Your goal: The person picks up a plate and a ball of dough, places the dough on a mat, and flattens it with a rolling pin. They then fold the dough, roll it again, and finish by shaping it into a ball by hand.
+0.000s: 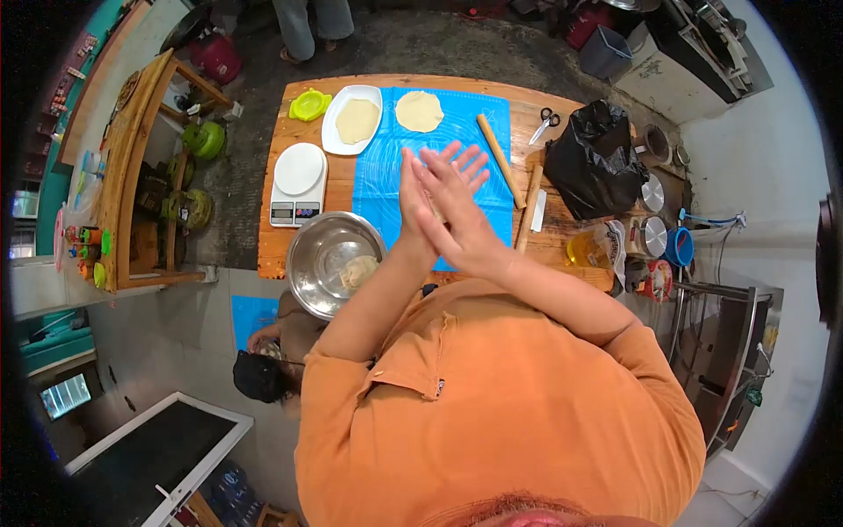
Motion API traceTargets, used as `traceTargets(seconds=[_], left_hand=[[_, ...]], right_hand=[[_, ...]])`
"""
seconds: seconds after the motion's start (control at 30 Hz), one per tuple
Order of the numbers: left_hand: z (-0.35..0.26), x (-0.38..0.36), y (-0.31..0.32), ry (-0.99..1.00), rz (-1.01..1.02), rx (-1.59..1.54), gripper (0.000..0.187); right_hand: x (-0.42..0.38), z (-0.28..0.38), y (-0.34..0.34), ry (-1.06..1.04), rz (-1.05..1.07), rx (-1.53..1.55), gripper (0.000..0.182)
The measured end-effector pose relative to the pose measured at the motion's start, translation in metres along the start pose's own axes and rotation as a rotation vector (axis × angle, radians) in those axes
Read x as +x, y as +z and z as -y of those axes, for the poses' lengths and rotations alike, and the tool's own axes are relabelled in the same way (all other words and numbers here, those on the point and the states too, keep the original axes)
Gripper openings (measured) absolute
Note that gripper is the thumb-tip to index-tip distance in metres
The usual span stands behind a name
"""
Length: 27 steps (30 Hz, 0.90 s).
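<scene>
Over the blue mat (373,189), my left hand (414,198) and my right hand (458,215) are laid palm to palm, slightly crossed. The fingers of both are stretched out. Whether anything lies between the palms is hidden. Beyond my fingertips a flat round of dough (420,111) rests on the mat. Another flat round (358,121) is in a white dish (330,132) to its left. Close to my left forearm stands a steel bowl (307,263) with a lump of dough (358,272) inside. A rolling pin (500,161) lies across the mat's right edge.
A kitchen scale (299,184) and a yellow-green plastic piece (310,104) are at the table's left. On the right are scissors (544,125), a second wooden stick (530,206), a black plastic bag (597,162) and a bag of yellow oil (590,248). A person in a black cap (261,376) is low at left.
</scene>
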<state>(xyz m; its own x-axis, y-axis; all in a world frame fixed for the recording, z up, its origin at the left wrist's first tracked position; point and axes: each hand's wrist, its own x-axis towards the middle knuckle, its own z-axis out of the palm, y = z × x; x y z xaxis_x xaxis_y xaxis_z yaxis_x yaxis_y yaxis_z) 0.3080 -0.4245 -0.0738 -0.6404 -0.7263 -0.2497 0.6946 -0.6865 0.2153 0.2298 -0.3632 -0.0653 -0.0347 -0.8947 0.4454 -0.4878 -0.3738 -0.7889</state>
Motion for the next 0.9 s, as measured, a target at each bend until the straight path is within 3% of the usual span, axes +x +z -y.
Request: traceTargets(seconds=[0.03,0.1,0.13,0.23,0.27,0.3,0.37,0.43,0.5,0.53,0.57,0.63,0.67,0.73,0.8,0.9], left_hand=[[0.006,0.002,0.003,-0.006,0.013,0.005,0.077],[0.021,-0.002,0.003,0.260,0.053,0.357,0.074],[0.032,-0.009,0.000,0.290,0.154,0.527,0.070],[0.030,-0.033,0.027,0.122,0.154,0.440,0.073],[0.013,-0.033,0.030,-0.008,0.243,0.273,0.076],[0.005,-0.026,0.030,-0.018,0.256,0.282,0.076],[0.002,-0.007,0.025,0.192,0.139,0.189,0.080],[0.015,-0.012,0.019,0.251,0.243,0.275,0.079],[0.032,-0.036,0.030,0.269,0.433,0.569,0.077],[0.034,-0.052,0.038,0.153,0.287,0.655,0.075],[0.031,-0.052,0.052,0.159,0.294,0.662,0.075],[0.022,-0.044,0.075,0.250,0.456,0.426,0.071],[0.019,-0.041,0.079,0.262,0.306,0.264,0.072],[0.035,-0.028,0.066,0.390,0.316,0.412,0.072],[0.047,-0.026,0.073,0.512,0.320,0.570,0.072],[0.067,-0.045,0.091,0.283,0.229,0.631,0.072]], right_hand=[[-0.001,0.006,0.001,-0.106,-0.027,-0.069,0.050],[0.008,0.002,-0.010,-0.031,-0.021,-0.026,0.056],[0.018,-0.005,-0.024,0.004,-0.024,-0.058,0.054],[0.031,0.002,-0.041,0.068,-0.099,-0.117,0.053],[0.025,0.006,-0.039,0.004,-0.071,-0.145,0.055],[0.016,0.011,-0.036,-0.058,-0.042,-0.174,0.057],[0.004,0.032,-0.023,-0.082,-0.065,-0.117,0.062],[0.007,0.056,-0.028,-0.212,-0.025,-0.164,0.065],[0.014,0.041,-0.043,-0.170,-0.066,-0.174,0.068],[0.019,0.036,-0.054,-0.096,-0.117,-0.144,0.069],[0.023,0.033,-0.062,-0.029,-0.168,-0.115,0.070],[0.017,0.026,-0.062,-0.086,-0.180,-0.203,0.072],[0.011,0.034,-0.056,-0.161,-0.141,-0.143,0.073],[0.004,0.050,-0.057,-0.305,-0.076,-0.079,0.073],[0.014,0.049,-0.080,-0.264,-0.043,-0.070,0.074],[0.021,0.040,-0.109,-0.177,-0.048,-0.062,0.076]])
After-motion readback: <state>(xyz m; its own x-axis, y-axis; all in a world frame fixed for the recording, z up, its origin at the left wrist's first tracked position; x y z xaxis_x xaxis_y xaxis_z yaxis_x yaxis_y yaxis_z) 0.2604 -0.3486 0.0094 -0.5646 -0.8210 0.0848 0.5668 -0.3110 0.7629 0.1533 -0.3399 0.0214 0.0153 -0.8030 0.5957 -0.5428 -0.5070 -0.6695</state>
